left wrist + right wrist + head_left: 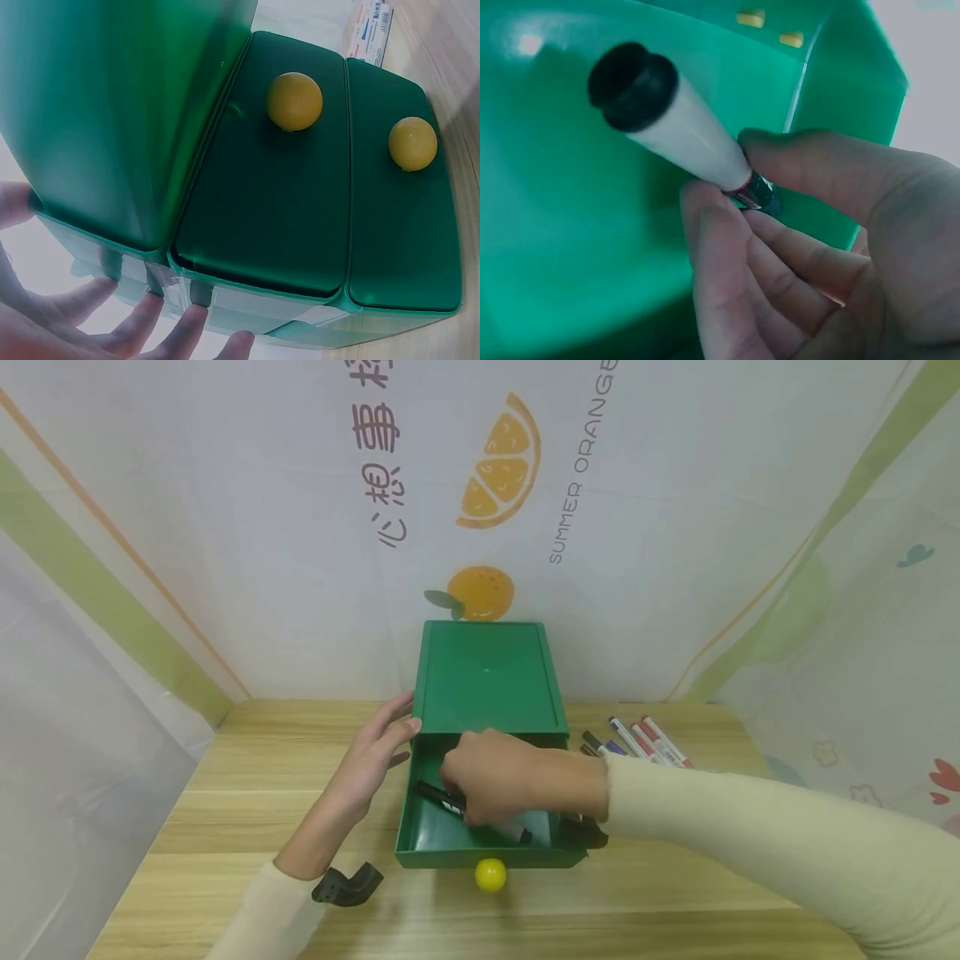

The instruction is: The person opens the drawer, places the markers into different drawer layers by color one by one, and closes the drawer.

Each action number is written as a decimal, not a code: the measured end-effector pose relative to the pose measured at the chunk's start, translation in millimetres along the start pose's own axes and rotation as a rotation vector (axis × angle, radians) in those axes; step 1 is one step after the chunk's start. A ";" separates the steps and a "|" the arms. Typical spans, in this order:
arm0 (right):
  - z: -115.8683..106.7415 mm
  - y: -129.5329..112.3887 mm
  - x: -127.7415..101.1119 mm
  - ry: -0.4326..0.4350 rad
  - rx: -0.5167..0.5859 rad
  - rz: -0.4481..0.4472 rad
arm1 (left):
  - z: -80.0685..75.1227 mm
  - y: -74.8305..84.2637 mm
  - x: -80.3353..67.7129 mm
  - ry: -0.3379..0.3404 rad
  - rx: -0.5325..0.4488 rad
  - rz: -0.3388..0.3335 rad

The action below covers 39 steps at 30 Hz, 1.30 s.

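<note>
A green drawer box (487, 677) stands on the table with its top drawer (491, 858) pulled out, a yellow knob (491, 876) on its front. Inside that drawer, my right hand (495, 777) pinches a marker (442, 797) between thumb and fingers. In the right wrist view the marker (686, 139) shows a white barrel and a black end, tilted above the green drawer floor. My left hand (371, 760) rests along the box's left side with fingers extended. The left wrist view shows those fingers (184, 334) against the box wall.
Several markers (648, 739) lie on the wooden table (285, 777) right of the box, partly behind my right sleeve. Two lower drawers (262, 202) with yellow knobs are closed. A white printed cloth (300, 568) hangs behind the box.
</note>
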State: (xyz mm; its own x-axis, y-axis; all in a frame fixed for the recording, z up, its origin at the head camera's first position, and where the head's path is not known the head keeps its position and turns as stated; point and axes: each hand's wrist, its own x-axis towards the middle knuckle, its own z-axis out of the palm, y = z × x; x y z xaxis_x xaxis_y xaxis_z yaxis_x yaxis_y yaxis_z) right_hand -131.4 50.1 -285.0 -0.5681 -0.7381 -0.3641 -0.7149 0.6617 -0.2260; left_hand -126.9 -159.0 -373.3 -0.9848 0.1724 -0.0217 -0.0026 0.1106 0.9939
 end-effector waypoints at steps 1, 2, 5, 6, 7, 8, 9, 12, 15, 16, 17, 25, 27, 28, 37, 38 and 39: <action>0.8 -0.3 0.2 -0.001 0.001 0.000 | 0.0 0.0 0.0 0.000 0.001 0.002; 1.7 -0.5 0.6 -0.001 0.001 -0.002 | 0.0 0.0 0.0 0.000 0.001 0.005; 0.1 -3.6 -1.2 -0.009 0.010 0.003 | -0.2 0.1 -0.1 0.001 0.001 0.011; 1.1 -3.3 -0.8 -0.008 0.009 0.003 | -0.2 0.0 0.0 0.001 0.001 0.013; -0.8 -4.6 -1.9 -0.009 0.013 0.006 | -0.3 0.0 0.1 0.001 0.001 0.014; -0.6 -4.3 -1.4 -0.011 0.013 0.007 | -0.4 0.0 0.3 0.000 0.001 0.014; 3.4 -0.3 2.0 -0.008 0.015 0.002 | -0.5 0.0 0.5 0.001 0.002 0.013; 8.3 6.2 7.6 -0.005 0.027 -0.004 | -1.0 -0.3 0.7 0.001 0.003 0.011; 3.3 6.8 6.4 -0.004 0.035 0.003 | -1.6 -0.4 0.3 0.001 0.005 0.006; -3.1 3.5 2.2 -0.008 0.047 0.015 | -1.9 -0.6 0.1 0.002 0.006 0.006; -9.1 0.7 -1.7 -0.006 0.051 0.021 | -2.1 -0.7 0.0 0.003 0.006 0.005; -26.4 12.2 -22.4 0.082 0.120 0.010 | -2.4 -1.7 -0.5 0.013 0.010 0.002; -27.1 18.6 -28.7 0.122 0.133 0.000 | -2.1 -2.0 -0.5 0.013 0.014 0.003; -27.3 22.0 -32.3 0.140 0.147 -0.005 | -2.1 -2.4 -0.5 0.015 0.017 0.004; -22.3 63.7 -67.5 0.292 0.303 -0.088 | 0.3 -2.4 0.4 0.009 0.008 0.025; -20.6 68.4 -71.5 0.308 0.316 -0.092 | 0.6 -2.3 0.4 0.008 0.007 0.026; -18.8 73.2 -75.6 0.322 0.334 -0.089 | 0.8 -2.2 0.4 0.006 0.006 0.026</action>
State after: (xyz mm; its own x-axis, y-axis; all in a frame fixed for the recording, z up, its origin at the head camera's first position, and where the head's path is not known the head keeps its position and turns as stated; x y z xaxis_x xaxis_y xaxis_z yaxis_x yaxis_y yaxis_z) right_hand -148.4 151.9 -257.1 -0.6457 -0.7623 -0.0436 -0.6261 0.5613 -0.5413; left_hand -127.1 -158.4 -375.6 -0.9856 0.1691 0.0045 0.0238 0.1122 0.9934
